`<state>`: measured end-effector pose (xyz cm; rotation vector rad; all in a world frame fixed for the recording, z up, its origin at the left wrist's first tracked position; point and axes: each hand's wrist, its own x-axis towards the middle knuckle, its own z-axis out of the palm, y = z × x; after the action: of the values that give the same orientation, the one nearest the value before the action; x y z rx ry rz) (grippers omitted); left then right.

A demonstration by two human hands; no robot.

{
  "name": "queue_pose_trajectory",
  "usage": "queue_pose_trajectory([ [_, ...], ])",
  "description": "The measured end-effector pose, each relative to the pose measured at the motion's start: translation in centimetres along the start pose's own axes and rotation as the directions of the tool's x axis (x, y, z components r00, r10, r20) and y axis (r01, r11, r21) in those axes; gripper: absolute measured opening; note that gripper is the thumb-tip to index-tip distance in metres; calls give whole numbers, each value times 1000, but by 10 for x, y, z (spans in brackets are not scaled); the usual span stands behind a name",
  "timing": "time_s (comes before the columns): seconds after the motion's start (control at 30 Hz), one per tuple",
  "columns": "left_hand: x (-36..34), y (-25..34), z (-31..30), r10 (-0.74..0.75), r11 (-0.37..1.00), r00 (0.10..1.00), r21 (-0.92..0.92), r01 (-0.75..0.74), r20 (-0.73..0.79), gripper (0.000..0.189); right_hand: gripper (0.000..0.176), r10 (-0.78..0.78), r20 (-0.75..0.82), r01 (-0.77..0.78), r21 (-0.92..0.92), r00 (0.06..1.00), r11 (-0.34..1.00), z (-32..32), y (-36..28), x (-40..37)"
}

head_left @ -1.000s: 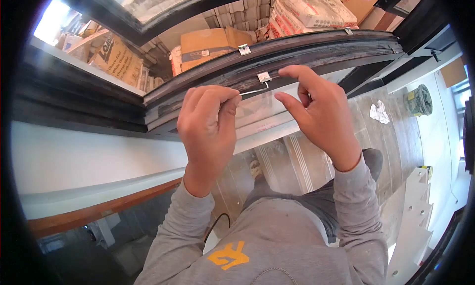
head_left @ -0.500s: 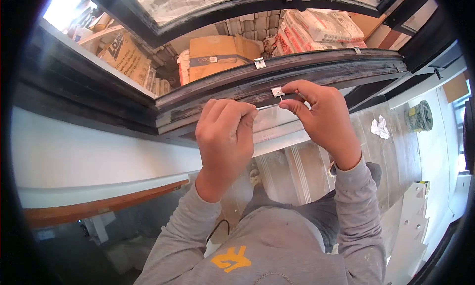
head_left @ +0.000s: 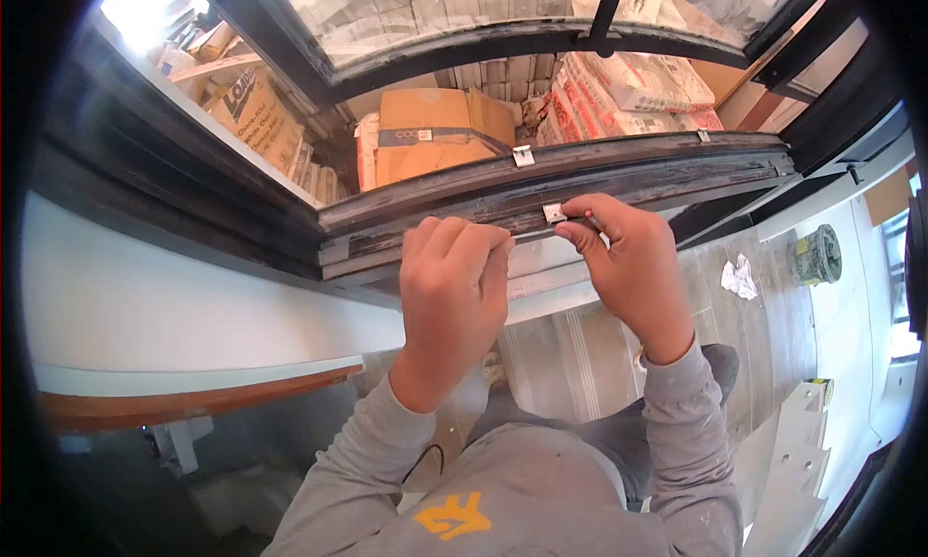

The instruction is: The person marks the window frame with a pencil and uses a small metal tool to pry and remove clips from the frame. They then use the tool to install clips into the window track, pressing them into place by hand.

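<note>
My right hand (head_left: pixel 633 262) pinches a small shiny metal clip (head_left: pixel 554 214) between thumb and forefinger, over the dark window frame (head_left: pixel 464 214). Beside it on the left, my left hand (head_left: pixel 451 291) is closed with its fingertips pressed together near the frame's inner edge; what they hold, if anything, is too small to make out. A second metal clip (head_left: pixel 523 156) sits on the outer rail, and another clip (head_left: pixel 704 135) is farther right on the same rail.
Beyond the frame lie a cardboard box (head_left: pixel 425 136) and stacked bags (head_left: pixel 628 88). A window sash (head_left: pixel 435 56) crosses the top. On the floor at right are crumpled paper (head_left: pixel 739 278) and a bucket (head_left: pixel 817 255); a white wall (head_left: pixel 174 296) is at left.
The view has shifted, so the window frame and clips appear lower. Both hands keep their closed grips near the frame, and the right hand's fingers remain at the clip.
</note>
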<state>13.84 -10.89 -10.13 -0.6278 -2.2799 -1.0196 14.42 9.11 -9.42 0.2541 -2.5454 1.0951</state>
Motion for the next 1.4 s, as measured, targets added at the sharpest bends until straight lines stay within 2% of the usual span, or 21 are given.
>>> queue_pose_trajectory([
  [0.07, 1, 2, -2, -4, 999, 1000, 51, 2, 31, 9, 17, -64, -71, 56, -103, 995, 993, 5, -3, -5],
  [0.23, -1, 9, -10, -37, 989, 986, 148, 13, 165, 7, 16, -120, -134, 106, -107, 984, 989, 9, -2, -8],
  [0.27, -1, 10, -10, -55, 988, 978, 153, 24, 200, 7, 16, -79, -118, 69, -92, 990, 993, 8, -2, -8],
  [0.4, 2, 14, -10, -114, 987, 984, 132, 95, 138, 8, 16, -9, -105, 6, -28, 994, 1000, 9, -2, -6],
  [0.47, 8, 8, -8, -34, 997, 998, 73, 30, 45, 9, 16, 6, -97, -10, -39, 995, 999, 8, -3, -6],
  [0.5, 10, 6, -7, -41, 997, 997, 71, 37, 60, 9, 16, 12, -93, -17, -51, 996, 999, 9, -3, -5],
  [0.6, 21, -1, -5, -74, 986, 994, -144, 86, 86, 10, 16, 16, -105, -19, -32, 994, 999, 13, -1, -6],
  [0.63, 24, -1, -3, -78, 985, 992, -145, 92, 98, 10, 16, 16, -106, -20, -31, 994, 999, 14, -1, -7],
  [0.7, 28, 1, 2, -243, 869, 961, -411, 277, 134, 8, 16, 20, -111, -22, -22, 994, 999, 14, 0, -7],
  [0.77, 32, 0, 4, -252, 839, 951, -448, 308, 181, 12, 14, 9, -132, -12, -21, 991, 1000, 16, 1, -8],
  [0.83, 37, 7, 6, -352, 672, 906, -611, 418, 233, 13, 14, 9, -133, -11, -13, 991, 1000, 16, 0, -8],
  [0.87, 37, 4, 8, -350, 672, 905, -609, 422, 241, 13, 14, 4, -134, -5, -7, 991, 1000, 16, 0, -8],
  [0.93, 36, -2, 12, -398, 561, 862, -661, 499, 313, 12, 14, 6, -128, -7, -7, 992, 1000, 16, 1, -8],
  [0.97, 35, -2, 10, -395, 562, 860, -655, 505, 324, 12, 14, 2, -120, -3, -7, 993, 1000, 16, 3, -7],
  [1.03, 34, 4, 4, -390, 705, 864, -501, 502, 318, 13, 15, -4, -129, 3, -9, 992, 1000, 16, 5, -6],
  [1.07, 31, 7, 3, -380, 711, 859, -486, 509, 343, 13, 15, -23, -134, 22, -14, 991, 1000, 16, 7, -6],
  [1.13, 23, 15, 1, -405, 799, 883, -378, 468, 236, 15, 17, -27, -137, 27, 0, 990, 1000, 14, 10, -6],
  [1.17, 19, 18, 0, -391, 809, 879, -353, 470, 274, 15, 18, -62, -124, 62, -1, 990, 998, 13, 13, -6],
  [1.23, 10, 22, 0, -506, 765, 838, -342, 545, 202, 17, 18, -29, -163, 37, 47, 986, 998, 16, 19, -8],
  [1.3, 2, 18, 3, -495, 803, 847, -272, 531, 191, 18, 16, -99, -155, 104, 27, 983, 994, 15, 23, -10],
  [1.4, -4, 14, 9, -536, 748, 834, -384, 541, 131, 21, 15, -58, -162, 76, 107, 985, 991, 7, 23, -17],
])
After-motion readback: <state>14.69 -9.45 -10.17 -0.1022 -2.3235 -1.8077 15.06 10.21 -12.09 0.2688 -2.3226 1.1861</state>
